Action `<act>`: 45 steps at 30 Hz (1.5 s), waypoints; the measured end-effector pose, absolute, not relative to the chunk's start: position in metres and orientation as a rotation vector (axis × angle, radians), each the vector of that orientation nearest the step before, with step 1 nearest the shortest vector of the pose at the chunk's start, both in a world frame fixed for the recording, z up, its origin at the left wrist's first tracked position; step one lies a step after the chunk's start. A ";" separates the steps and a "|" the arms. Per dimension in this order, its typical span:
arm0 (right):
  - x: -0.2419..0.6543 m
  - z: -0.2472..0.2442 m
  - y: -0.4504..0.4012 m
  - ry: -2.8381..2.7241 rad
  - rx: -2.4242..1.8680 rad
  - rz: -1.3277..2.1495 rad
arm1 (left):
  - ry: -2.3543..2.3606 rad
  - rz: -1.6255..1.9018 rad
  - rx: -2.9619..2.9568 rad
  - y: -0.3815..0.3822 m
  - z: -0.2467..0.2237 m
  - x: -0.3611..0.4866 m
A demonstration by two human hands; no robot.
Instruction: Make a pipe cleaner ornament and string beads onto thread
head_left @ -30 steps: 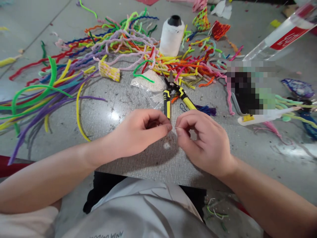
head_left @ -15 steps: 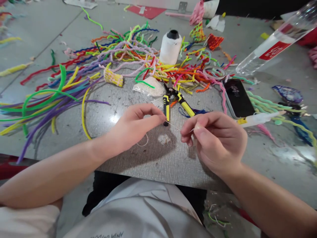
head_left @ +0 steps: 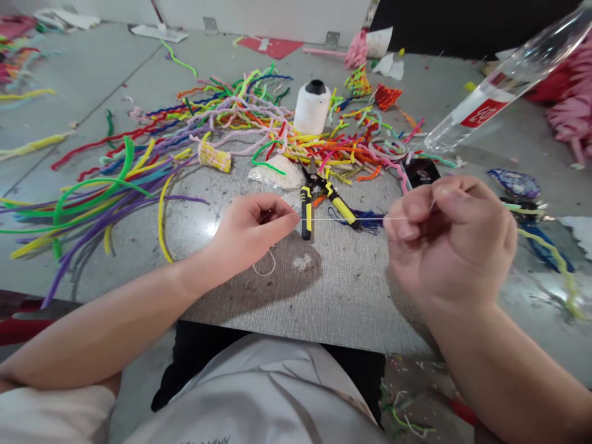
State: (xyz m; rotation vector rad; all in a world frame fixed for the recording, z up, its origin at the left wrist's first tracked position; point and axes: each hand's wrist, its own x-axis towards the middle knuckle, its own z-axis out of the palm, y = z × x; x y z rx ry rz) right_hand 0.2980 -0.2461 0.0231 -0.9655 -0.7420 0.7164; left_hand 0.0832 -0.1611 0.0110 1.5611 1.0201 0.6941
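A thin white thread point(head_left: 345, 219) runs taut and nearly level between my two hands. My left hand point(head_left: 252, 234) pinches it between thumb and index finger, and a loose loop of it hangs below that hand over the grey table. My right hand point(head_left: 451, 240) is closed around the other part of the thread, palm partly turned up. Behind the thread lie pliers with yellow and black handles point(head_left: 340, 200), their jaws apart. A clear bag of small white beads point(head_left: 277, 172) is just beyond them. A little white pile point(head_left: 303, 263) rests on the table point(head_left: 342, 296) between my hands.
Many colourful fuzzy stems point(head_left: 171, 135) spread across the table's left and middle. A white thread spool point(head_left: 312, 111) stands among them. On the right are a clear bottle point(head_left: 485, 111), a dark phone point(head_left: 420, 172) partly behind my right hand, and blue-handled scissors point(head_left: 546, 246).
My right hand has moved right and slightly up, lengthening the stretch of thread between my hands. It now covers part of the phone. My left hand has barely moved; the view has shifted slightly.
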 end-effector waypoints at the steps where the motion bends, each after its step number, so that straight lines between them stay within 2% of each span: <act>1: 0.303 0.024 -0.242 -0.721 -0.965 0.713 | 1.034 0.664 1.549 -0.161 0.010 0.083; 10: 0.314 0.020 -0.228 -0.670 -0.958 0.706 | 1.010 0.623 1.423 -0.157 -0.001 0.083; 19: 0.314 0.047 -0.234 -0.631 -1.016 0.559 | 0.814 0.666 0.934 -0.161 0.014 0.087; 24: 0.319 0.052 -0.237 -0.631 -1.029 0.563 | 0.790 0.655 0.937 -0.161 0.011 0.087; 29: 0.316 0.042 -0.242 -0.951 -1.096 0.663 | 0.721 0.587 1.270 -0.161 0.008 0.083; 33: 0.306 0.039 -0.246 -1.483 -1.170 0.707 | 0.515 0.439 1.618 -0.165 0.008 0.080; 37: 0.292 0.042 -0.244 -1.890 -1.204 0.654 | 0.406 0.485 1.710 -0.171 0.009 0.078; 45: 0.280 0.066 -0.202 -1.979 -1.215 0.585 | 0.580 0.683 1.596 -0.167 0.015 0.077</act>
